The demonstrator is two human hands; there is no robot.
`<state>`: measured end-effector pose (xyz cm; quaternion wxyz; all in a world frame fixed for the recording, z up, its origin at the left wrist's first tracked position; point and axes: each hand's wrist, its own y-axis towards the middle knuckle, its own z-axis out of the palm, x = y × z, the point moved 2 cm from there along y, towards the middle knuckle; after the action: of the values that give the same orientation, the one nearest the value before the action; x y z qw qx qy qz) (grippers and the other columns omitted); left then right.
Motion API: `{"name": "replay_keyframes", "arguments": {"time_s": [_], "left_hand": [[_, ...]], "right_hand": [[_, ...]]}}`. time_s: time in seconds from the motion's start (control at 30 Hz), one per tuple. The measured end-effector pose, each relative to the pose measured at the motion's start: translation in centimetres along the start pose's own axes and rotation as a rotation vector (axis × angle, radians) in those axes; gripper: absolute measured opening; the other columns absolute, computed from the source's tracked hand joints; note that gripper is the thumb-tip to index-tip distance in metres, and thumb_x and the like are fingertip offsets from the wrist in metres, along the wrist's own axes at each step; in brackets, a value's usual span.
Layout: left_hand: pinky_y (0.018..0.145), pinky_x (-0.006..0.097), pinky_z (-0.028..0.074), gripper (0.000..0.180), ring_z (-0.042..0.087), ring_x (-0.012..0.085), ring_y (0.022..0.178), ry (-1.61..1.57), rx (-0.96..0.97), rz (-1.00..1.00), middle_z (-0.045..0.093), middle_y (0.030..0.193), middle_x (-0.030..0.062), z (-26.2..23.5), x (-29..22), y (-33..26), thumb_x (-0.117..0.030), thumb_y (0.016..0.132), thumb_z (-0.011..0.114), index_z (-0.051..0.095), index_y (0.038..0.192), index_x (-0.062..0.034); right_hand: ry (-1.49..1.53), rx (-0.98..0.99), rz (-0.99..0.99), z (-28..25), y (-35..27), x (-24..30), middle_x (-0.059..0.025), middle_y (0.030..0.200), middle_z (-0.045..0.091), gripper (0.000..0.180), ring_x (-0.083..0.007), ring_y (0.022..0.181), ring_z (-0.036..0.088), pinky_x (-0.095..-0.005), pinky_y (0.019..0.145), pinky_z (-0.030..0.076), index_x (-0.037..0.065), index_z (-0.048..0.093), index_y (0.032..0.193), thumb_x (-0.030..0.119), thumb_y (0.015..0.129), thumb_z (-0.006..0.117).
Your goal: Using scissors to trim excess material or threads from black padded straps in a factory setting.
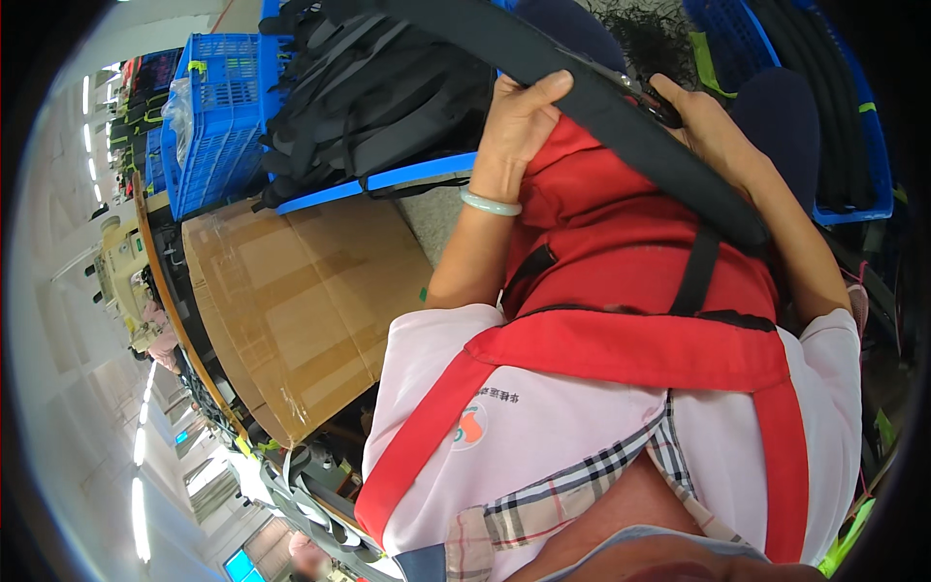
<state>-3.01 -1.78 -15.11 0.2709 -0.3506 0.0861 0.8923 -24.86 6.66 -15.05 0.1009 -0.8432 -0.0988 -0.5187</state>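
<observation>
A long black padded strap (pixel 601 112) runs slantwise across my lap, over the red apron (pixel 621 262). My left hand (pixel 527 121) pinches the strap's near edge, thumb on top and fingers underneath. On the strap's other side, my right hand (pixel 706 131) is closed around a small tool (pixel 661 105) with a dark handle and a shiny metal part, which looks like snips. The tool's tip lies close to the strap's edge, and the strap partly hides it. The fingers beneath the strap are hidden too.
Many black padded straps (pixel 388 107) lie piled at the upper left, beside a blue plastic crate (pixel 218 121). A flattened cardboard sheet (pixel 291 301) is left of my arm. At the upper right, another blue crate (pixel 853 215) holds straps. Black thread scraps (pixel 655 39) litter the floor ahead.
</observation>
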Motion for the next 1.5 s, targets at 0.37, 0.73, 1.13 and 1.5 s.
{"name": "replay_keyframes", "arguments": {"time_s": [0.37,0.73,1.13,1.5], "left_hand": [[0.086,0.033,0.054,0.021,0.067,0.0177,0.090,0.009,-0.033,0.017,0.069,0.096,0.0063,0.5,-0.2,0.6,0.008,0.080,0.069,0.068,0.097,-0.0042],[0.088,0.034,0.053,0.022,0.066,0.0183,0.092,-0.016,-0.053,0.017,0.069,0.098,0.0064,0.3,-0.6,0.3,0.004,0.081,0.069,0.067,0.101,-0.0043],[0.086,0.031,0.053,0.018,0.066,0.0159,0.087,-0.036,-0.074,0.027,0.068,0.092,0.0032,0.6,-0.7,1.4,0.005,0.080,0.069,0.068,0.094,-0.0067],[0.084,0.032,0.054,0.020,0.067,0.0167,0.087,-0.021,-0.023,0.030,0.069,0.094,0.0043,0.8,-0.1,1.3,0.007,0.081,0.068,0.068,0.095,-0.0071]], "right_hand": [[-0.194,-0.047,0.022,0.3,0.6,1.7,-0.0284,0.089,0.061,0.037,-0.0474,0.089,0.058,-0.0481,0.071,0.045,0.000,0.045,0.112,0.020,0.087,0.065],[-0.058,-0.056,0.046,0.6,1.0,2.4,-0.0286,0.086,0.058,0.030,-0.0492,0.088,0.053,-0.0434,0.070,0.045,0.000,0.050,0.104,0.021,0.088,0.066],[-0.252,-0.166,-0.084,1.2,2.1,2.3,-0.0270,0.091,0.063,0.035,-0.0457,0.091,0.060,-0.0495,0.074,0.047,0.000,0.045,0.112,0.019,0.089,0.062],[-0.210,-0.143,-0.106,0.7,2.5,3.0,-0.0290,0.089,0.062,0.036,-0.0476,0.089,0.058,-0.0472,0.072,0.047,-0.003,0.047,0.109,0.022,0.088,0.064]]}}
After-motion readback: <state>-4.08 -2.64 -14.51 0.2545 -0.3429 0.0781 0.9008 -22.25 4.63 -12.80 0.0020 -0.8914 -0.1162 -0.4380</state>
